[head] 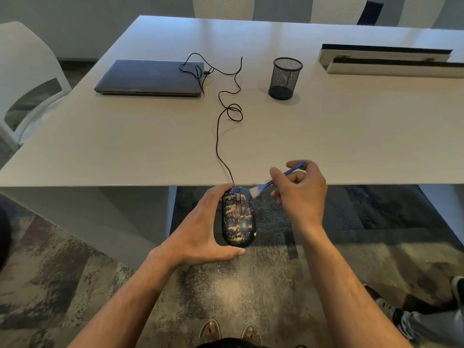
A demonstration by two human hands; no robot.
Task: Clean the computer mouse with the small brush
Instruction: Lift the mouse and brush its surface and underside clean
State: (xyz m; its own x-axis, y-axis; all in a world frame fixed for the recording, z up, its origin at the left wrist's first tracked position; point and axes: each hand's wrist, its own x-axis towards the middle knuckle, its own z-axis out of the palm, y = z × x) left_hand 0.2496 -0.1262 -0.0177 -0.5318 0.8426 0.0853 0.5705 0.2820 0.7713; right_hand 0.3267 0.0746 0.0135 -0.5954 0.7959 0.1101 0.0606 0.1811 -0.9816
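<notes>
Brushing stage, at or near its start. The computer mouse (pixel 238 217) is held off the table, out past the near edge of the table (pixel 351 146) and above the patterned carpet (pixel 226 285), with its cable (pixel 221 136) running up toward twelve o'clock across the tabletop. Tan, sand-like debris covers most of the mouse's upper shell, so little or nothing appears to have been cleaned yet.

The left hand (pixel 200 227) cradles the mouse from its nine o'clock side: fingertips curl round the front end by the cable, and the thumb hooks under the rear end at about six o'clock. The right hand (pixel 298 192) lies at roughly two o'clock from the mouse and pinches the blue handle of the small brush (pixel 273 180) between thumb and forefinger, the remaining fingers loosely curled behind. The pale bristles (pixel 254 192) meet the mouse's front right corner, near one o'clock on the shell; whether they press or only graze it cannot be told.

The next move probably calls for short strokes from the front toward the rear or off the sides, with the left hand keeping the shell steady and perhaps tilting it so debris falls clear to the floor. The groove around the scroll wheel (pixel 238 196) will likely need the bristle tips worked in.
</notes>
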